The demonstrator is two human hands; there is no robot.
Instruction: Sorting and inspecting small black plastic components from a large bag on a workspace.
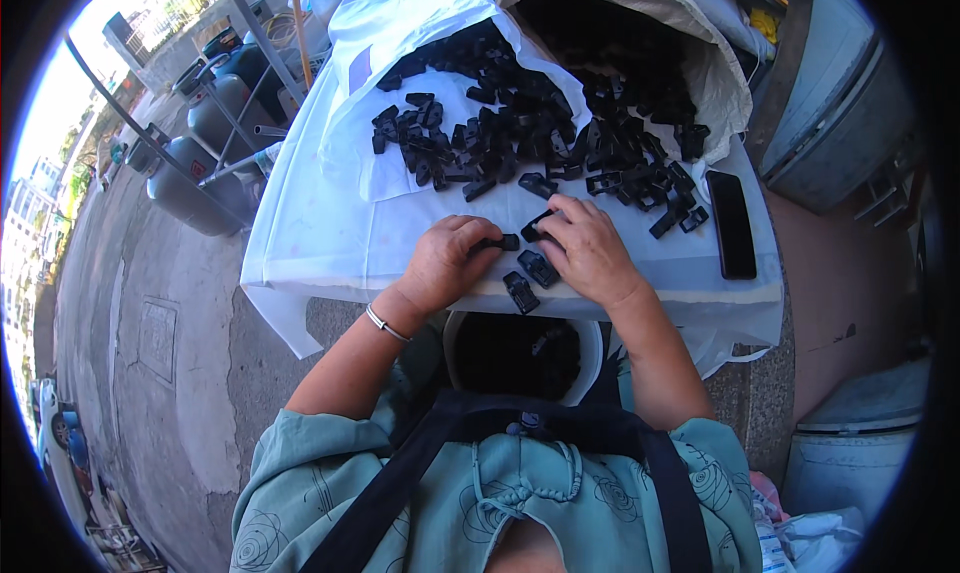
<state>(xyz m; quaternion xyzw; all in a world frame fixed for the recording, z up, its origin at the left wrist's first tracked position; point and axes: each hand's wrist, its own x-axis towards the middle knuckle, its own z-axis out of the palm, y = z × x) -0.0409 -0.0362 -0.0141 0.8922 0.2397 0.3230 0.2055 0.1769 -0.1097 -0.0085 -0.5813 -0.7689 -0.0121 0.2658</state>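
Over the front of a white-covered table [330,223] both my hands work close together. My left hand [447,258] is closed round a small black plastic part [508,242], whose end sticks out past the fingertips. In my right hand [590,245] another black plastic part [536,226] is pinched between thumb and fingers. Two loose black parts [520,292] lie on the cloth between and below the hands, and one more [538,184] rests just beyond the right fingers. The parts' finer details are too small to make out.
Farther back, a heap of black parts [470,138] spills from a white sack [420,18], with a second beige sack [730,83] beside it. A black phone [732,225] lies at the right. Below the table edge stands a white bucket [452,358] holding dark pieces. Grey gas cylinders [190,183] stand left.
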